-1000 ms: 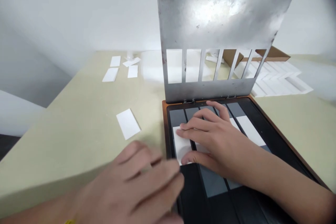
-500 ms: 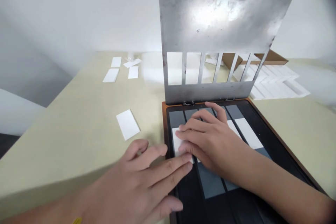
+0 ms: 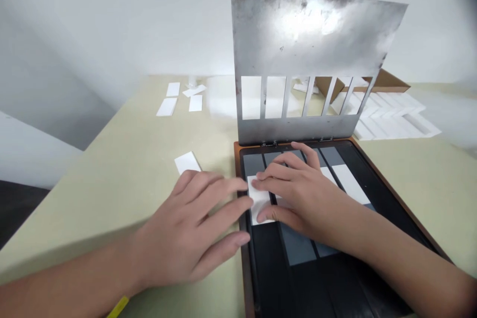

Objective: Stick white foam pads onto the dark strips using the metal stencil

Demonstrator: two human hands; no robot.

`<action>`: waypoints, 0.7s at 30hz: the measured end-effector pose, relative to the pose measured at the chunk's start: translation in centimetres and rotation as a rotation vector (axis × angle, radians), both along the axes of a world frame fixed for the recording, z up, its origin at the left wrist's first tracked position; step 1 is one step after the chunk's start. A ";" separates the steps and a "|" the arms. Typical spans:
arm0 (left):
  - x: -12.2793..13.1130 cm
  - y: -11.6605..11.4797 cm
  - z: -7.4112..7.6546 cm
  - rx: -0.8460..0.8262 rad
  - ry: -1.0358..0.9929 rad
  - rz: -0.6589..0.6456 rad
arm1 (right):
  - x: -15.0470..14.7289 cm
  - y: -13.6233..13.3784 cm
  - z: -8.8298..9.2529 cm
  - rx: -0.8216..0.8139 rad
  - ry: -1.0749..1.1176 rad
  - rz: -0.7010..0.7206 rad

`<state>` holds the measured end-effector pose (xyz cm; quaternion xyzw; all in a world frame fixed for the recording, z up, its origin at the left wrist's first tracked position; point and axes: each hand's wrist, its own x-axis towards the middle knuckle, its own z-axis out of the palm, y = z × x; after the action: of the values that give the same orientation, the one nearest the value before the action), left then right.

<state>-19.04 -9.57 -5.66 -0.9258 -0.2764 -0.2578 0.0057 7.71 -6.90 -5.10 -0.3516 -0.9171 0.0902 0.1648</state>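
Observation:
A white card (image 3: 260,206) lies at the left end of a row on the black tray (image 3: 266,253). My right hand (image 3: 298,186) rests over it, thumb and fingertips apart and touching its top. Fingers spread, my left hand (image 3: 201,223) reaches to the tray's left edge, its fingertips at the card's left side. More white cards, such as the one at the right (image 3: 350,184), lie in the row, partly covered by my right hand. Behind the hands, a metal plate (image 3: 283,54) with rectangular cutouts stands raised on hinges at the tray's far edge.
A loose white card (image 3: 187,161) lies left of the tray, partly hidden by my left hand. Farther back are several small white cards (image 3: 166,107). White stacked pieces (image 3: 395,117) and an open cardboard box (image 3: 391,82) sit at the back right of the table (image 3: 122,159).
My left hand has moved up and away from my right thumb, its fingers spreading beside the tray. My right hand stays over the card, more of which now shows. The view has shifted slightly.

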 end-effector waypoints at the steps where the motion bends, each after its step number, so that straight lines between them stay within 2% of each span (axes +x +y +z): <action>1: 0.0 -0.1 0.0 0.007 -0.020 -0.066 | -0.1 0.0 0.0 0.001 -0.004 -0.007; 3: 0.3 -0.4 0.2 0.032 0.017 -0.200 | -0.2 0.1 -0.1 0.011 0.000 -0.021; 5: 0.6 -0.5 0.4 0.030 0.099 -0.247 | -0.3 0.1 -0.2 0.028 0.016 -0.030; 11: 0.8 -0.3 0.3 0.000 0.106 -0.139 | -0.4 0.0 -0.5 0.055 0.024 -0.035; 16: 0.2 -0.1 0.3 -0.014 -0.012 -0.142 | -0.4 -0.1 -0.3 0.024 0.011 -0.041; 19: 0.4 -0.3 0.8 -0.078 -0.011 -0.119 | -0.2 -0.1 0.2 -0.013 0.003 -0.023; 21: 0.7 -0.5 1.0 -0.097 0.022 -0.157 | 0.0 -0.2 0.6 -0.040 -0.008 0.000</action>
<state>-18.37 -10.07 -4.68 -0.9465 -0.2152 -0.2337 -0.0562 7.73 -7.13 -4.53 -0.3552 -0.9157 0.1071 0.1543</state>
